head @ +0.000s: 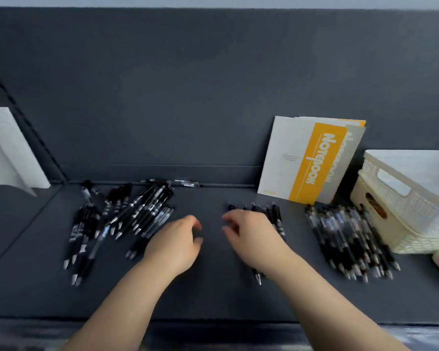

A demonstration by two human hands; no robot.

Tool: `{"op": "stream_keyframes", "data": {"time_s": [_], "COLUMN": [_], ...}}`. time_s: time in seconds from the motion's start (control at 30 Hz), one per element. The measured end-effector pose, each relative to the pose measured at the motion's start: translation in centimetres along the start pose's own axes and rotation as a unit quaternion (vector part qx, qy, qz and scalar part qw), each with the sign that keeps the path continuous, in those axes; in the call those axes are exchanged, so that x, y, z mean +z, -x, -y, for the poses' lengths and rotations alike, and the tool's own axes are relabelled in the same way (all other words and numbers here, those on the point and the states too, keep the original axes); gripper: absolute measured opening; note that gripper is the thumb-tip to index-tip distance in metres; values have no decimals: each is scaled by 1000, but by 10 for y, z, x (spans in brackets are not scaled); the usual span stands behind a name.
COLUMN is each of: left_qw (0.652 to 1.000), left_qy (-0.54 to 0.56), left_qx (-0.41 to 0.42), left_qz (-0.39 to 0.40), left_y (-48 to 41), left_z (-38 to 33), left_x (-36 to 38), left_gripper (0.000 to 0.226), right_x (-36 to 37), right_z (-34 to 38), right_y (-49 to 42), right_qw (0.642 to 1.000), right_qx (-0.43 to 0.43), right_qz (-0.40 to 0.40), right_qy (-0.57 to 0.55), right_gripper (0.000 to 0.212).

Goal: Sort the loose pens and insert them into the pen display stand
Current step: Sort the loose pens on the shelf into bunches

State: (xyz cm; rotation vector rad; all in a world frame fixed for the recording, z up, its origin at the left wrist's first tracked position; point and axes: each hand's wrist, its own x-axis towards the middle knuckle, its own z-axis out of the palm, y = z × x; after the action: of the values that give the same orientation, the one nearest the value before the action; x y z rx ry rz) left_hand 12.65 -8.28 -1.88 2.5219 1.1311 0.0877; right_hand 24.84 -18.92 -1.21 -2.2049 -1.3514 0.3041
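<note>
Both forearms are reaching fwd over the dark shelf (213, 295). Left hand (175, 245) is hovering palm-down, fingers curled loosely, gripping nothing visible. Right hand (249, 236) is lying over the middle pen group (275, 215), fingers bent; can't tell if it's grasping any. Loose pen pile (117, 219) sitting at 9 o'clock of the hands, neat pen row (350, 244) at 3 o'clock, w/ notebooks (307, 160) leaning at 1 o'clock.

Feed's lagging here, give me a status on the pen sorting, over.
Left hand curled beside the messy pile, holding nothing I can see. Right hand on the middle pens. Sorted row by the basket. No stand in view.
</note>
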Motion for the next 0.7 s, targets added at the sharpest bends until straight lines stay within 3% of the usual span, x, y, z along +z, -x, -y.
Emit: {"op": "stream_keyframes", "data": {"time_s": [0.1, 0.2, 0.3, 0.53, 0.7], "left_qw": [996, 985, 983, 997, 996], "left_qy": [-81, -148, -153, -54, -68], "left_qx": [-40, -72, -54, -5, -14], "left_qz": [-7, 61, 90, -46, -60], "left_y": [12, 19, 20, -23, -69], "left_z": [34, 61, 72, 93, 108], "left_x": [-20, -25, -22, -43, -51], "left_gripper": [28, 36, 24, 24, 36], "right_x": [30, 52, 68, 88, 102], "right_z": [28, 45, 58, 74, 80], "right_y": [-11, -22, -32, -46, -56], "right_qw": [999, 998, 997, 997, 996], "right_qx": [-21, -13, -2, 59, 89], "right_qz": [45, 68, 77, 50, 15], "right_qy": [1, 0, -1, -16, -17], "right_gripper": [30, 31, 28, 20, 14]}}
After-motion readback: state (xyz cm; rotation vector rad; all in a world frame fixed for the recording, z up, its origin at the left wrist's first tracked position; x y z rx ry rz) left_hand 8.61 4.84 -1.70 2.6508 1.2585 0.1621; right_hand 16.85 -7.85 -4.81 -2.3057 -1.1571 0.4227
